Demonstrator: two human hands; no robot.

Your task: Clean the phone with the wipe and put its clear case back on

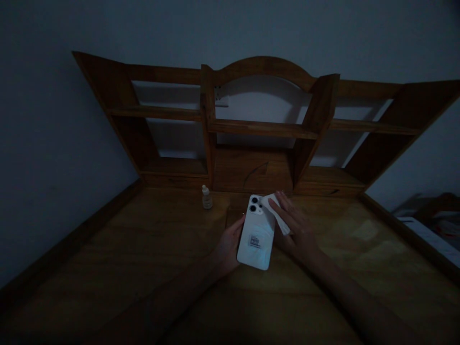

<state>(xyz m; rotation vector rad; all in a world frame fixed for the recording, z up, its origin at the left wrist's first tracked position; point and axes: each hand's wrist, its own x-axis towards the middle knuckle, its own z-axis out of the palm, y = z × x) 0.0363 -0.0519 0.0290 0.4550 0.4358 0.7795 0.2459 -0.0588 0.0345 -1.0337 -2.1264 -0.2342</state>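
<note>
A white phone (256, 235) is held with its back and camera lenses facing up, a small printed label on its lower half. My left hand (227, 247) grips the phone along its left edge, with the fingers partly hidden beneath it. Folded white tissue (278, 214) lies under the fingers of my right hand (295, 229), against the phone's upper right corner beside the lenses. To the left, a small bottle with a white cap (207, 198) stands upright on the wooden desk (172, 239).
Behind the desk surface rises a wooden shelf unit (264, 128) with several compartments and low drawers. A wall socket (221, 97) shows through its middle opening. Past the desk's right edge lies a white object (427, 235). The room is dim.
</note>
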